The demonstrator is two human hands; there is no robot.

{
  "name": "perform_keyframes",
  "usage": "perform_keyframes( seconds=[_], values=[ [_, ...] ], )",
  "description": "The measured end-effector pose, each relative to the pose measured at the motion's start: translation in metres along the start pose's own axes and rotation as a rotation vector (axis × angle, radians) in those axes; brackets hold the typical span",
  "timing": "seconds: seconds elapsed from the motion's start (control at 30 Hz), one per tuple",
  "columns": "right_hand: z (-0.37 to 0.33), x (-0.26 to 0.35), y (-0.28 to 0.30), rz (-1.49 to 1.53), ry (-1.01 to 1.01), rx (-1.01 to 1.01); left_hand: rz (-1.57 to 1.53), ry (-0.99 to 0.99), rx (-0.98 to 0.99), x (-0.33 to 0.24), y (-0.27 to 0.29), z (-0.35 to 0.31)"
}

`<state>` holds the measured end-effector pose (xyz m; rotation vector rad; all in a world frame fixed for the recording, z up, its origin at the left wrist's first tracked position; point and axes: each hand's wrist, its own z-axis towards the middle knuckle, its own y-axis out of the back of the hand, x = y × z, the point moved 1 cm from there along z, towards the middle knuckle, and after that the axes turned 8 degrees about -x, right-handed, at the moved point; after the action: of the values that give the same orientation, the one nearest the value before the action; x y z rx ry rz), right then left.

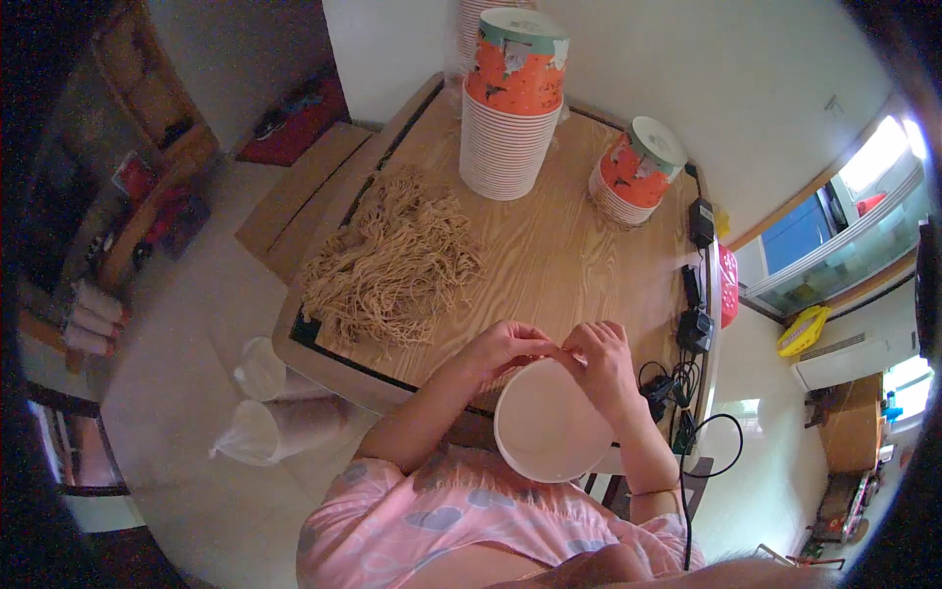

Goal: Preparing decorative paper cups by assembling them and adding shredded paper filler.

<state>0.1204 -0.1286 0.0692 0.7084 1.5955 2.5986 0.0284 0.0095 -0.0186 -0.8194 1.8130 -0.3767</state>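
A white paper bucket (551, 422) is tilted at the table's near edge against my front, its open mouth facing up. At the bucket's far rim, the fingertips of my left hand (508, 348) and my right hand (601, 355) pinch close together. Both hands are closed; what lies between the fingertips is too small to make out. A bit of tan cord seems to show below my left fingers. Farther left on the table lies a large heap of tan twisted cords (392, 257), apart from both hands.
A tall stack of paper buckets (508, 142) stands upside down at the back of the wood-grain table (549, 265). A shorter orange stack (638, 177) is to its right. Black power adapters (696, 332) and cables line the right edge. Bagged white stacks (275, 432) lie on the floor at left.
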Motion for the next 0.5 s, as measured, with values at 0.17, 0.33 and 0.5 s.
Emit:
perform_keyframes(
  seconds=[0.17, 0.33, 0.5],
  values=[
    [0.0, -0.005, -0.002, 0.075, -0.041, -0.044, -0.011, -0.005, -0.038, 0.001, -0.002, -0.001],
    [-0.004, -0.014, 0.001, 0.302, -0.256, 0.006, 0.151, -0.051, -0.042, -0.005, -0.005, -0.005],
    [-0.013, -0.033, -0.004, 0.484, -0.413, 0.031, 0.143, -0.069, -0.037, -0.005, -0.005, -0.006]
  ],
)
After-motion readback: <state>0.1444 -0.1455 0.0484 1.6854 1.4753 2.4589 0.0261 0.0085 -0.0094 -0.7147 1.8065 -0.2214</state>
